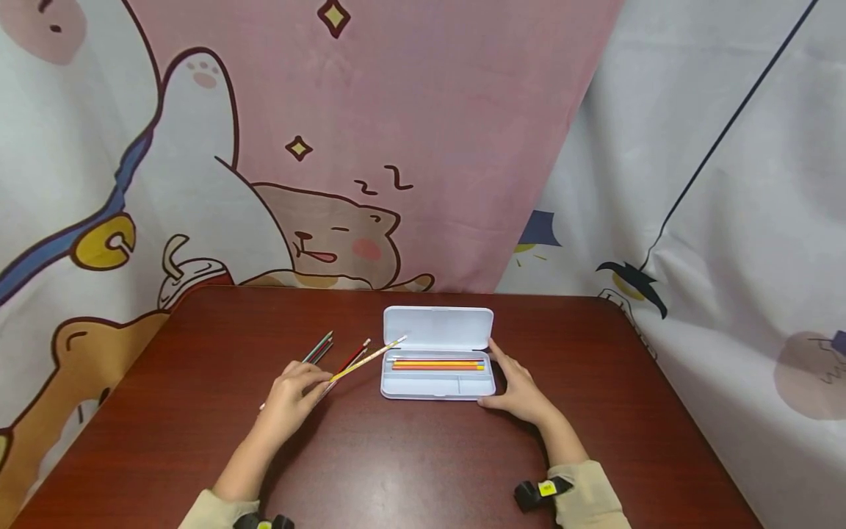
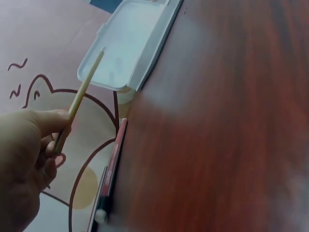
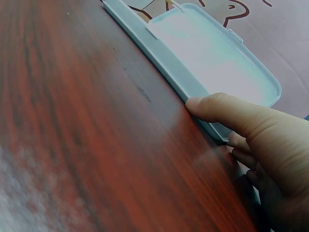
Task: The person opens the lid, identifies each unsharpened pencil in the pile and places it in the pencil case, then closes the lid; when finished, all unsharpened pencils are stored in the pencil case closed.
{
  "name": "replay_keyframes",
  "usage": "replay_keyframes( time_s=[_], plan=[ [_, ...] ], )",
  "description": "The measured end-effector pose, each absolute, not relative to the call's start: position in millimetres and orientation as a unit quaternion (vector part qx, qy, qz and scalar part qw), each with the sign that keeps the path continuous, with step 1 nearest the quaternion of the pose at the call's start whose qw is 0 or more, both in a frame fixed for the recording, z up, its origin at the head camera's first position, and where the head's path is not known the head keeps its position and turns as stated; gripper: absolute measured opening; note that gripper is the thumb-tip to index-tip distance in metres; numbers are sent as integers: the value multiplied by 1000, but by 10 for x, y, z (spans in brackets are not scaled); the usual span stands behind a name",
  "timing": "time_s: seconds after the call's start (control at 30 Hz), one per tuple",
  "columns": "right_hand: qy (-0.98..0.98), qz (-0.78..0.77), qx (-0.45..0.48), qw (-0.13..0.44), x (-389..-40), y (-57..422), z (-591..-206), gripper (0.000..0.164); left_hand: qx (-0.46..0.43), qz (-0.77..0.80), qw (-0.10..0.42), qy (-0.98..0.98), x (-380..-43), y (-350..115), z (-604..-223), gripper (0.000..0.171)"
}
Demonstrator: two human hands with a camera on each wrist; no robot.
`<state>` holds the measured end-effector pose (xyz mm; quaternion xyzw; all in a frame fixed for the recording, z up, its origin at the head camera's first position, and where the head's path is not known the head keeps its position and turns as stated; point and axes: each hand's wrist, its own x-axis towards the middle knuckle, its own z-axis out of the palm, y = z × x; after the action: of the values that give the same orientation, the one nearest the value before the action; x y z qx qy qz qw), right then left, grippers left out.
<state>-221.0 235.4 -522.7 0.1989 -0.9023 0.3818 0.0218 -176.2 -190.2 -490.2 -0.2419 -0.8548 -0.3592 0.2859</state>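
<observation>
My left hand [image 1: 295,391] pinches a yellow pencil [image 1: 367,361] near one end, between thumb and fingers. The pencil slants up to the right, its pale tip overlapping the left side of the pencil case in the head view. The white pencil case [image 1: 423,386] lies with its lid [image 1: 438,328] raised, and several yellow, orange and red pencils [image 1: 438,364] lie lengthwise in its back compartment. My right hand [image 1: 522,389] holds the right end of the case. In the right wrist view its thumb [image 3: 212,107] rests on the front rim, the fingers round the end.
On the brown table [image 1: 410,463], left of the case, lie a red pencil [image 1: 352,355] and dark green pencils [image 1: 319,347], partly hidden behind my left hand. A printed cloth [image 1: 463,147] hangs behind the table's far edge.
</observation>
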Motion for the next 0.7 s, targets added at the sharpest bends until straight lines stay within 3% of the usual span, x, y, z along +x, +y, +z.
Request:
replay_keyframes(
  time_s=[0.7],
  plan=[
    [-901, 384, 199, 19, -2207, 2360, -5224, 112, -362, -329, 233, -840, -2127, -1403, -4804, 19]
  ],
)
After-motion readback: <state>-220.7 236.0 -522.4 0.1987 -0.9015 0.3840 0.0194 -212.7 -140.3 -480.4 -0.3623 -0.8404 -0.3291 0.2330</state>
